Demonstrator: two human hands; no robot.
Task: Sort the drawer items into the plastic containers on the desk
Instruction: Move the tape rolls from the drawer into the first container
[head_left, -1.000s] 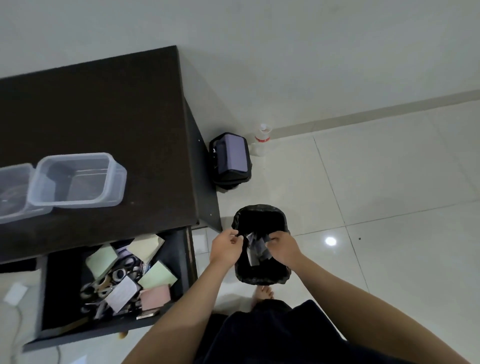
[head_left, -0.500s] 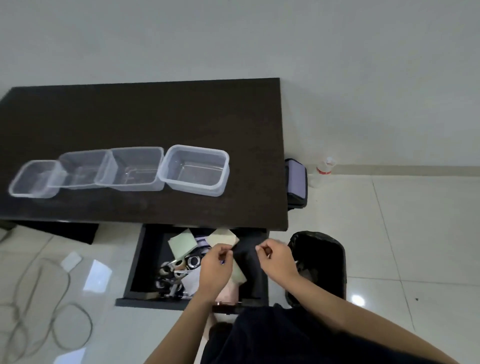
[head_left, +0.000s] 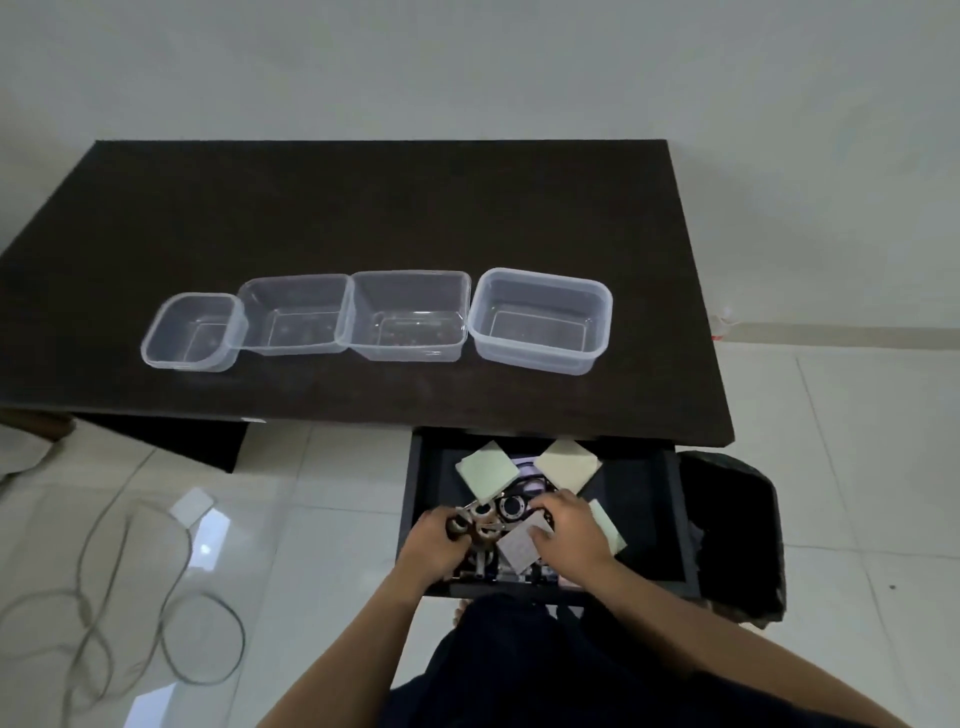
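both hands left the bin & are now in the drawer (head_left: 644, 499). left hand (head_left: 434, 540) fingers hold a tape roll (head_left: 460, 526); right hand (head_left: 569, 530) fingers: can't tell. boxes (head_left: 540, 319) on worktop (head_left: 363, 208) look empty, so sorting starts now.

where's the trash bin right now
In the head view the black-lined trash bin stands on the floor at the lower right, right beside the open drawer, just below the desk's right corner.

Desk front: bare dark wooden desk top (head_left: 363, 218) before four clear plastic containers (head_left: 410, 312).
Drawer right: black-lined waste bin (head_left: 737, 525) crowds it.
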